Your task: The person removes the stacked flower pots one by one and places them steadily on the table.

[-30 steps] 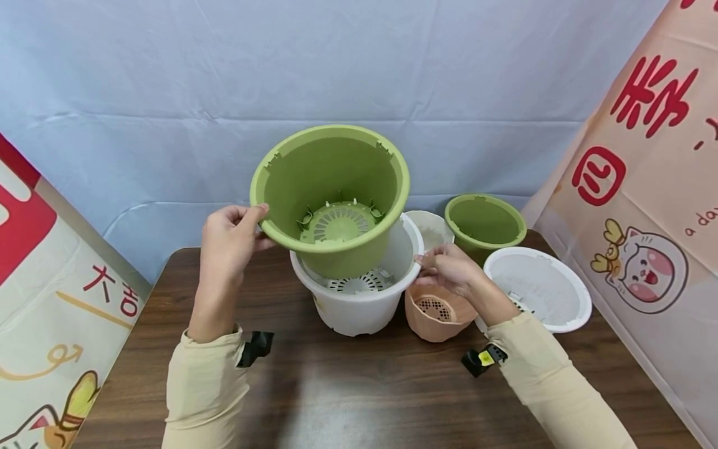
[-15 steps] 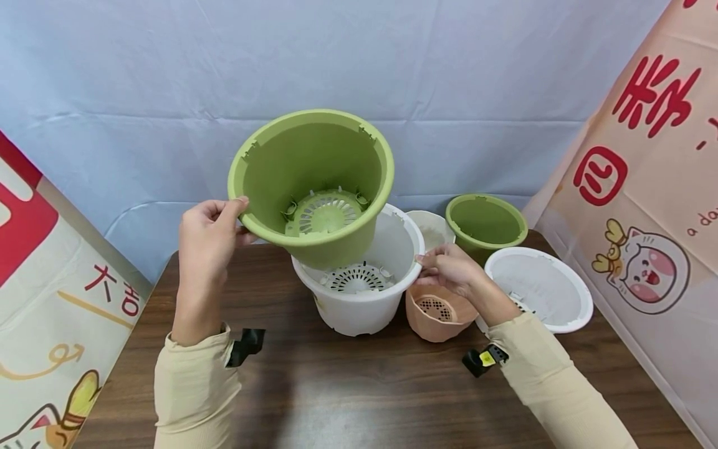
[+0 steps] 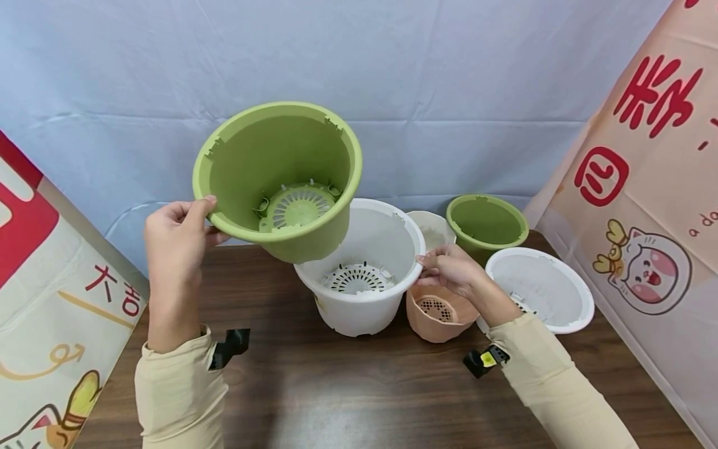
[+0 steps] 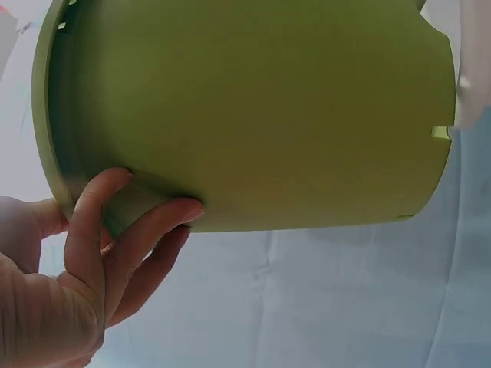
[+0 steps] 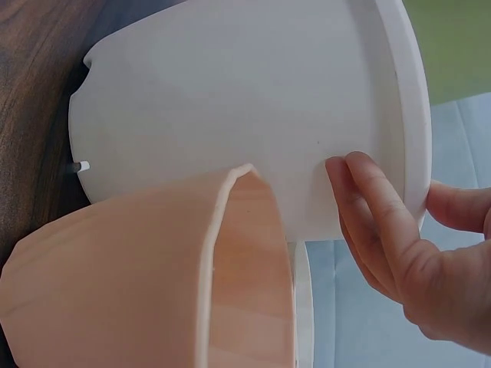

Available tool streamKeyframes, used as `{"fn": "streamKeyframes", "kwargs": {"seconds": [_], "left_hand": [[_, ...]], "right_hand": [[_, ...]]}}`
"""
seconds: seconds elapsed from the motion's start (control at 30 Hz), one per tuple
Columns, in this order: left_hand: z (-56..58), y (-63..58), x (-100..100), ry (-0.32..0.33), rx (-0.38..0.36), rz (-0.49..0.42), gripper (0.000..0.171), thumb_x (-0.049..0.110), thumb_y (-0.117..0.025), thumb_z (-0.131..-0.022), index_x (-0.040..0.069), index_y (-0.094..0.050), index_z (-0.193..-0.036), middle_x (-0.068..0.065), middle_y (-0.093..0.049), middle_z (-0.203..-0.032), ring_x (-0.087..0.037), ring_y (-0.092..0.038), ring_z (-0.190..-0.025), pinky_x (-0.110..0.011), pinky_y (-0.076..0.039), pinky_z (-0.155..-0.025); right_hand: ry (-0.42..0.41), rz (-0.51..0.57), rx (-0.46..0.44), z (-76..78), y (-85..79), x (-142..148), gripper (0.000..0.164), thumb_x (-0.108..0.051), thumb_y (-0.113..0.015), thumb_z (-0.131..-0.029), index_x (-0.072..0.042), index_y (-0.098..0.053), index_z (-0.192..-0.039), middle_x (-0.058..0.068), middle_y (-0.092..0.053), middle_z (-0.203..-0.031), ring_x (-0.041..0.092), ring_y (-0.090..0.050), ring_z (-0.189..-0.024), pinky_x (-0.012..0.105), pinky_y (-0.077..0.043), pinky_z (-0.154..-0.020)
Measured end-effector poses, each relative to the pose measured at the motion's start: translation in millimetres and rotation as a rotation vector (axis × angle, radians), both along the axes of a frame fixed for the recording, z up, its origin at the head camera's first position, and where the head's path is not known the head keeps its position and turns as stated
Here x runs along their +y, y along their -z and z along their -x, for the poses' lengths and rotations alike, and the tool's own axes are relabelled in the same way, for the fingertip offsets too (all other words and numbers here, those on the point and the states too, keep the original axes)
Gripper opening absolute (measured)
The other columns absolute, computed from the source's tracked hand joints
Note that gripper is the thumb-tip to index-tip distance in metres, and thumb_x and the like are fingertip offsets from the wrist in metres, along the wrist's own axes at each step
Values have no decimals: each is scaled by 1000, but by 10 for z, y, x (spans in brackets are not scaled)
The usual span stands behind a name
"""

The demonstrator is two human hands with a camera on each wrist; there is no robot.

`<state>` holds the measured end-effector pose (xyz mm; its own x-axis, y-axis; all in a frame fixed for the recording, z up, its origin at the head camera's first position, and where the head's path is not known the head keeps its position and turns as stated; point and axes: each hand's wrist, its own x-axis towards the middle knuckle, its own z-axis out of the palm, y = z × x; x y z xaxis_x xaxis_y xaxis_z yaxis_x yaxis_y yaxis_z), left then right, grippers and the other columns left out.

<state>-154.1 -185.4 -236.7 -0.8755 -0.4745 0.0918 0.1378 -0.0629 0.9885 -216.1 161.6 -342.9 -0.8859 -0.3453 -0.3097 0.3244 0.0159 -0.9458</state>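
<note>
My left hand (image 3: 178,240) pinches the left rim of a large green flower pot (image 3: 280,149), thumb on top and fingers against its outer wall. The pot is held up and tilted, its slotted base showing inside. It hangs above and left of a large white flower pot (image 3: 364,312), covering part of that pot's back left rim. In the left wrist view the green pot's wall (image 4: 261,115) fills the top, fingertips spread against it. My right hand (image 3: 449,268) pinches the white pot's right rim. The right wrist view shows its fingers on the white wall (image 5: 230,100).
Right of the white pot stands a peach flower pot (image 3: 434,324) with a smaller off-white pot (image 3: 429,224) behind. A smaller green pot (image 3: 488,221) and another white pot (image 3: 538,287) stand farther right. All rest on a brown wooden table (image 3: 336,386) before a pale blue cloth (image 3: 426,75).
My left hand has carried the green pot up and to the left, from over the white pot's opening to its upper left. The right hand and the white pot have stayed in place.
</note>
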Motion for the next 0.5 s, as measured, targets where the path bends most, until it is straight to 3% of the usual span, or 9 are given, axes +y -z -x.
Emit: {"fn": "streamKeyframes", "kwargs": {"seconds": [0.3, 0.5], "left_hand": [[-37, 10, -189, -74, 20, -88, 13, 8, -62, -85, -2, -63, -76, -11, -57, -87, -12, -64, -54, -21, -53, -52], [-62, 21, -309, -136, -23, -105, 11, 9, -63, -84, 1, -65, -76, -8, -51, -100, -11, -63, -52, -19, -52, -50]], "right_hand": [[3, -1, -2, -1, 5, 3, 7, 4, -38, -94, 10, -39, -91, 9, -54, -67, 14, -61, -64, 25, -55, -68], [3, 2, -1, -1, 12, 10, 6, 3, -38, -94, 9, -38, -92, 10, -55, -69, 14, -61, -65, 26, -55, -68]]}}
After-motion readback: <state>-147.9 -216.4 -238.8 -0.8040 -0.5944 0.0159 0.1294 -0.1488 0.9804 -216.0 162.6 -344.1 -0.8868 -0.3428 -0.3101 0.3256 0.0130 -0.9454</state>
